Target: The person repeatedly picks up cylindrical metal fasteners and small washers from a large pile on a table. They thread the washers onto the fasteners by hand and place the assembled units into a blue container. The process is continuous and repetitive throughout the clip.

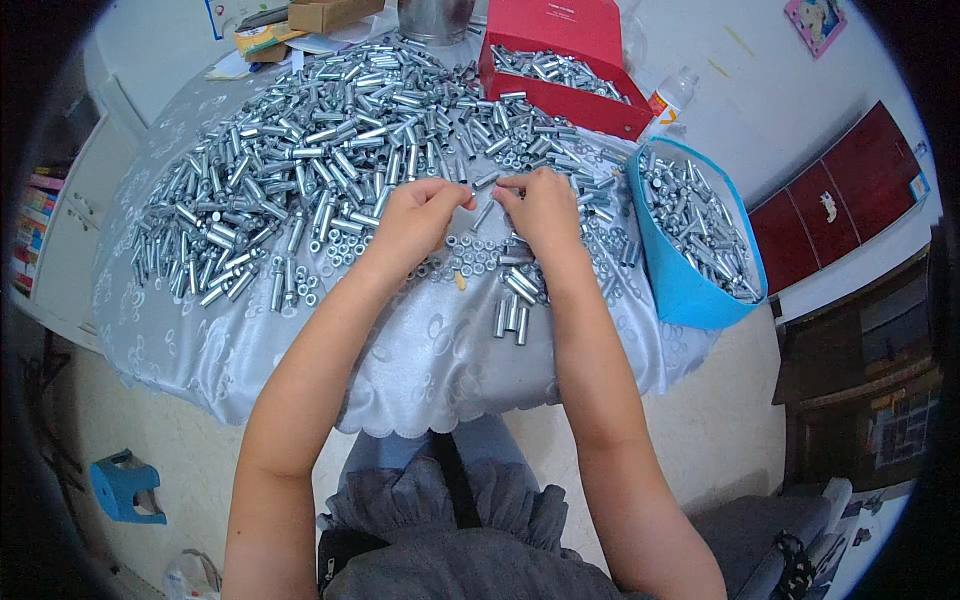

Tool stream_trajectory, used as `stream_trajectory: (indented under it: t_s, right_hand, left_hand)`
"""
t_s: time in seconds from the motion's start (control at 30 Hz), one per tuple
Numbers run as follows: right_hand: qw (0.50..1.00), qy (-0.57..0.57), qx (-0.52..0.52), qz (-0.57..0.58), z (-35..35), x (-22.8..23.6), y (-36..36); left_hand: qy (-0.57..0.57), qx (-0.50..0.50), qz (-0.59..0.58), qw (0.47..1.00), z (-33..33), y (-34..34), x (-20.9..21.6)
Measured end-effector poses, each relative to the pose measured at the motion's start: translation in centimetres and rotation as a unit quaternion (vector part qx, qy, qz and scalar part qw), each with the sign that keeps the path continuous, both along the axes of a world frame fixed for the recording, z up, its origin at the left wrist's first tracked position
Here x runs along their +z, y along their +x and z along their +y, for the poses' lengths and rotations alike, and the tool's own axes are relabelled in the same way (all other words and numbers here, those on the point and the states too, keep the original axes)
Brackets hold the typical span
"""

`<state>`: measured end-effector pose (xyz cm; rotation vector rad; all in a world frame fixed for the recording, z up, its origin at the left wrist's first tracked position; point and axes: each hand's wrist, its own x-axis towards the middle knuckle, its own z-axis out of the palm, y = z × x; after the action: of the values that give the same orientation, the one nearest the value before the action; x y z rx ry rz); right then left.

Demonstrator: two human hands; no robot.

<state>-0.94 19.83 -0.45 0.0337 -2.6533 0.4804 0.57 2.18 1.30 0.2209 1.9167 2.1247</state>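
A person's two bare hands at work over a table spread with a silver-grey cloth (405, 375). The left hand (418, 215) has thumb and forefinger brought close together, the other fingers curled; whether a small part lies between the tips cannot be told. The right hand (545, 212) faces it across a small gap, thumb and forefinger narrowly set. A metal cylinder (486, 181) lies between the two sets of fingertips, close to the right ones; whether it is gripped cannot be determined. A slender metal piece (482, 217) lies just nearer the wearer than these tips. Beyond and to the left of the left fingers spreads a heap of metal fasteners (300, 150); loose nuts (475, 257) lie on the near side of both hands' fingertips. Right of the right fingers stands a blue bin (695, 305) of fasteners; beyond them, an open red box (570, 112) holds more.
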Motion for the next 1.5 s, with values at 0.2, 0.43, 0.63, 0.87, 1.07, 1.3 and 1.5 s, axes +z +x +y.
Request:
stream_trajectory:
  t_s: [0.2, 0.43, 0.63, 0.87, 1.07, 1.3, 1.5]
  right_hand:
    - [0.999, -0.033, -0.002, -0.013, 0.1, -0.4, -0.4]
    - [0.967, -0.248, 0.051, 0.012, -0.4, 0.2, -0.2]
    - [0.897, -0.416, 0.140, -0.047, -1.0, 0.6, 0.3]
    - [0.804, -0.537, 0.214, -0.140, -2.1, 2.1, 1.4]
    - [0.780, -0.571, 0.208, -0.151, -1.9, 2.8, 1.7]
    - [0.775, -0.553, 0.239, -0.191, -1.7, 3.0, 1.8]
    - [0.752, -0.577, 0.218, -0.232, -1.6, 2.8, 1.8]
  left_hand:
    - [-0.005, -0.004, 0.015, 1.000, 0.0, -0.2, -0.4]
    - [-0.019, 0.006, 0.005, 1.000, -0.1, -0.3, -0.5]
    - [-0.027, 0.009, 0.000, 1.000, 0.1, -0.2, -0.1]
    - [-0.026, 0.010, 0.014, 1.000, 0.1, -0.4, -0.6]
    - [0.008, 0.017, -0.008, 1.000, -0.1, -0.6, -0.7]
    - [0.023, -0.010, -0.032, 0.999, 0.0, 0.1, 0.1]
    - [0.097, -0.038, -0.060, 0.993, -0.3, 0.0, 0.2]
